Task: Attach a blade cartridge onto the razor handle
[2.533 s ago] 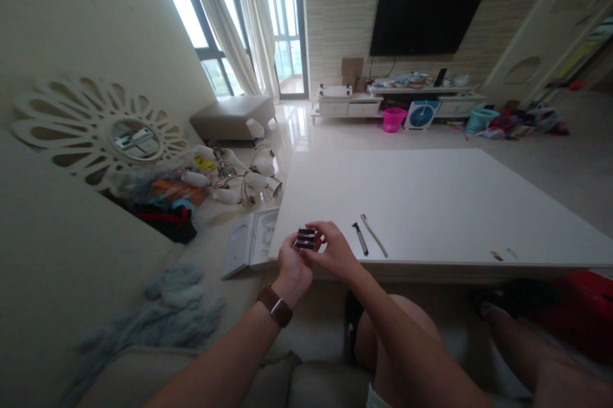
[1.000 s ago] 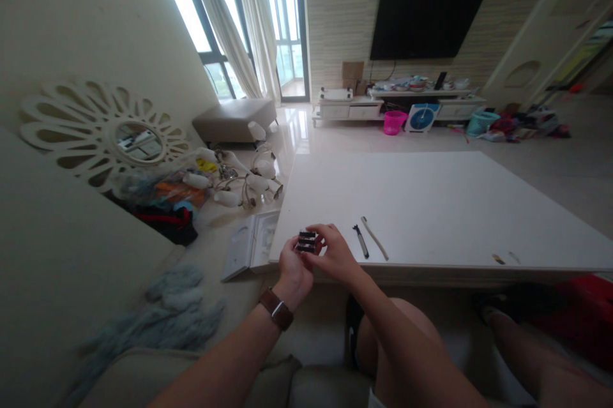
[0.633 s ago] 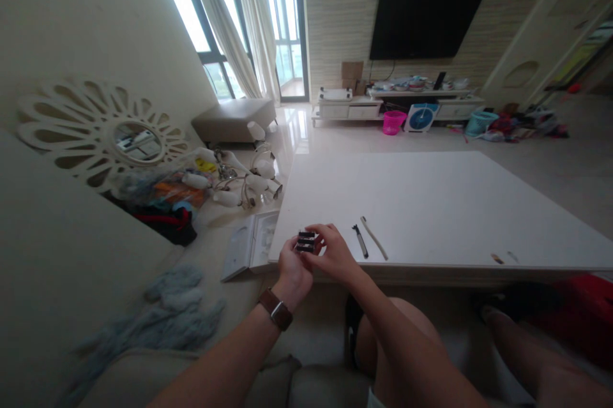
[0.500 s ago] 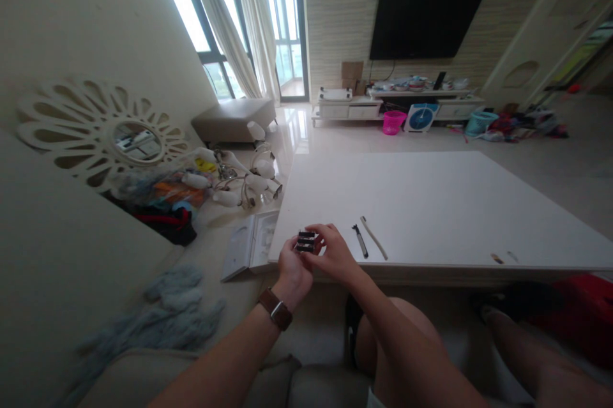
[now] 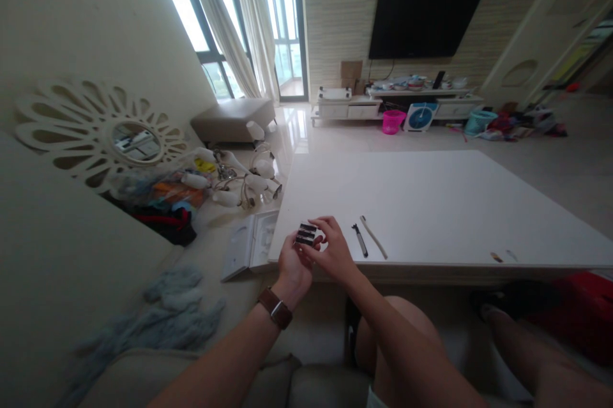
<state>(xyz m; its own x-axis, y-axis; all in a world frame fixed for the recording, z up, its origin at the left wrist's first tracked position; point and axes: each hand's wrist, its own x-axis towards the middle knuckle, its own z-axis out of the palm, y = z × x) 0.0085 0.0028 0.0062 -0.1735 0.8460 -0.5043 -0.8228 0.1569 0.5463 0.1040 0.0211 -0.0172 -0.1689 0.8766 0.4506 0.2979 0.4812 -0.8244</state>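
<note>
A small block with dark and light stripes [image 5: 306, 234] is held up just over the near left edge of the white table [image 5: 383, 191]; its exact kind is too small to make out. My left hand [image 5: 294, 266], with a brown watch strap at the wrist, grips it from below and the left. From the right, my right hand [image 5: 334, 249] has thumb and fingers closed on its side. To the right of my hands, a slim grey-and-black tool [image 5: 360, 242] lies on the table beside a pale toothbrush-like stick [image 5: 374, 238].
An opened white box [image 5: 249, 242] stands on the floor against the table's left side. Beyond it lies a chandelier [image 5: 244, 181] with white shades. Small scraps [image 5: 497, 257] rest near the table's front right edge. Another person's leg [image 5: 517, 344] shows at lower right.
The striped block has been raised slightly and tilted, showing more of its striped face. My right fingers have shifted a little upward with it.
</note>
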